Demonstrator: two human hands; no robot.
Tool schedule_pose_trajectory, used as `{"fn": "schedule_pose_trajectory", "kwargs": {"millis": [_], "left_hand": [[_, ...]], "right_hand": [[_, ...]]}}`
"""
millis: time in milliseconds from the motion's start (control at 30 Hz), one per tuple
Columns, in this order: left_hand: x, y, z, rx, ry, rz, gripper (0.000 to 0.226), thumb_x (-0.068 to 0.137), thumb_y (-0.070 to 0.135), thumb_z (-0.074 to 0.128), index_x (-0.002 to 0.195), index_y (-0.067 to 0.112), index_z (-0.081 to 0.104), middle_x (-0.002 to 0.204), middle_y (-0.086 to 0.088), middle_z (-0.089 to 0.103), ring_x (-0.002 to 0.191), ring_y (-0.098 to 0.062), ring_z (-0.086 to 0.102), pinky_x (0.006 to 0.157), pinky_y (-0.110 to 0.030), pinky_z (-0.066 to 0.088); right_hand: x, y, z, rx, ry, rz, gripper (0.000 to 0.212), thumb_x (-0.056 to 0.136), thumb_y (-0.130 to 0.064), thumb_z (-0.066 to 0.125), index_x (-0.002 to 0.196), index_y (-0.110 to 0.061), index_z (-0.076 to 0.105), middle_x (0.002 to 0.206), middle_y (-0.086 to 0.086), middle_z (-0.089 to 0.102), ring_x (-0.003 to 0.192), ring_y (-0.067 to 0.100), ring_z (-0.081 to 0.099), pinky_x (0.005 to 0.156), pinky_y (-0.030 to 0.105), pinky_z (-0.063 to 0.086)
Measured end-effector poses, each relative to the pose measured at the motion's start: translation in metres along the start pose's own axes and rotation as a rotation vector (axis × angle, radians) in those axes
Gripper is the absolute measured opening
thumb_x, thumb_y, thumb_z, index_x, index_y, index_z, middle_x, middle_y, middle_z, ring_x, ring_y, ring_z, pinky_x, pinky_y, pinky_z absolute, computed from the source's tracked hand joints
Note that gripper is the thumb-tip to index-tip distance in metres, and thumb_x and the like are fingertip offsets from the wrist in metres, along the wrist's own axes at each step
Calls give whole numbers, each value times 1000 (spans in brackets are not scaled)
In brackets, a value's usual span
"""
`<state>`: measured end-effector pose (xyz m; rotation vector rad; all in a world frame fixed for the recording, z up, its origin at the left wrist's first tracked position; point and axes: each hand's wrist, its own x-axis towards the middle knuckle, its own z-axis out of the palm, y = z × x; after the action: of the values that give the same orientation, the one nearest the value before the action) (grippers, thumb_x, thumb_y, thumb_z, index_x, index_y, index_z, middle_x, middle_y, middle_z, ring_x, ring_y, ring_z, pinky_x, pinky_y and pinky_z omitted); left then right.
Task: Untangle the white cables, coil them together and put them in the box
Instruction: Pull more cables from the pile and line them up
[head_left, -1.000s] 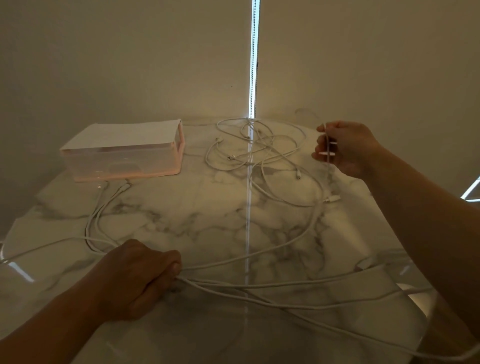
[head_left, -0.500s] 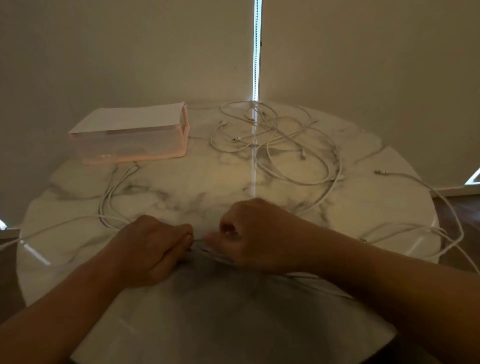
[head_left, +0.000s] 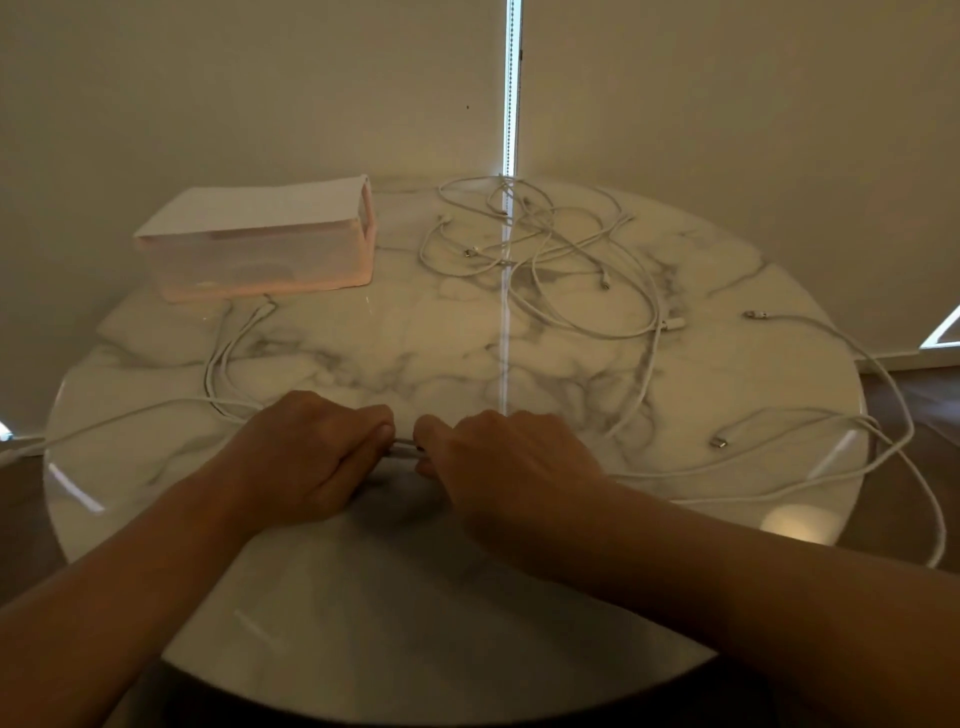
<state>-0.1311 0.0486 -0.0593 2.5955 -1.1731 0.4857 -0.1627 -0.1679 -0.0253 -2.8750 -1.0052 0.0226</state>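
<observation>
Near the front edge of the counter (head_left: 395, 597), we hold a short stretch of the white cables (head_left: 405, 445) between both hands. Our left hand (head_left: 317, 462) has its fingers (head_left: 371, 421) curled round the strand, and our right hand (head_left: 511, 467) pinches it just beside, the two nearly touching. Other lengths trail off to either side over the marble. A loose tangle (head_left: 540, 234) lies at the far middle. The box (head_left: 260, 260) stands far left, apart from it.
</observation>
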Motion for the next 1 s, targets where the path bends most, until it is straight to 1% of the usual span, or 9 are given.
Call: {"fn": "schedule_pose_trajectory", "kwargs": {"millis": [100, 267, 400, 467, 567, 733, 800, 900, 1000], "left_hand": [[1, 1, -1, 20, -9, 12, 33, 100, 33, 32, 75, 19, 49, 51, 5, 50, 40, -19, 49, 40, -32, 40], [8, 4, -2, 23, -34, 56, 35, 100, 32, 32, 73, 18, 49, 52, 5, 49, 41, -18, 49, 41, -31, 39], [-1, -2, -10, 24, -14, 29, 37, 99, 29, 33, 70, 15, 51, 50, 5, 46, 40, -18, 46, 41, -30, 37], [-6, -7, -15, 36, -9, 26, 37, 98, 27, 34, 70, 14, 54, 50, 6, 46, 40, -17, 44, 42, -30, 36], [-8, -12, -19, 46, -5, 41, 36, 96, 23, 36, 69, 12, 57, 50, 5, 45, 41, -16, 43, 42, -28, 36], [-20, -31, -26, 67, -7, 1, 42, 98, 28, 34, 70, 13, 60, 51, 6, 45, 49, -18, 45, 45, -24, 34], [-31, -43, -29, 95, 13, -39, 45, 100, 33, 31, 71, 15, 61, 52, 5, 48, 53, -18, 47, 45, -25, 35], [-44, -63, -33, 110, 0, -109, 49, 100, 38, 29, 68, 16, 59, 50, 3, 46, 46, -14, 47, 48, -23, 36], [-48, -74, -38, 138, 12, -171, 44, 99, 39, 30, 68, 22, 56, 48, 0, 43, 47, -16, 48, 49, -24, 36]], "right_hand": [[-10, 8, 2, -11, 5, 19, 27, 104, -49, 23, 94, -25, 33, 68, -6, 38, 54, 11, 38, 46, 29, 23], [-22, 11, 1, -41, 37, 10, 31, 102, -52, 16, 90, -25, 27, 69, -6, 42, 51, 12, 32, 46, 30, 19], [-32, 19, 1, -32, 56, 54, 37, 100, -57, 15, 88, -25, 30, 69, -3, 43, 50, 13, 25, 46, 30, 19], [-41, 25, 2, -50, 58, 78, 39, 98, -57, 11, 86, -25, 30, 66, -4, 37, 50, 14, 24, 46, 29, 18], [-53, 33, 8, -91, 140, 98, 47, 93, -61, 2, 83, -26, 31, 62, -6, 28, 47, 16, 23, 44, 29, 17], [-64, 51, 12, -132, 166, 158, 41, 96, -58, 24, 70, -27, 28, 52, -9, 13, 42, 11, -1, 43, 19, 1], [-68, 55, 15, -138, 188, 133, 40, 95, -58, 28, 70, -27, 27, 46, -6, 21, 39, 16, 5, 42, 19, 3], [-73, 58, 18, -153, 226, 114, 40, 95, -56, 29, 69, -26, 28, 43, -3, 28, 37, 20, 14, 39, 21, 11], [-81, 64, 21, -179, 227, 125, 43, 94, -56, 30, 66, -25, 39, 41, -3, 40, 30, 23, 27, 37, 24, 21]]}}
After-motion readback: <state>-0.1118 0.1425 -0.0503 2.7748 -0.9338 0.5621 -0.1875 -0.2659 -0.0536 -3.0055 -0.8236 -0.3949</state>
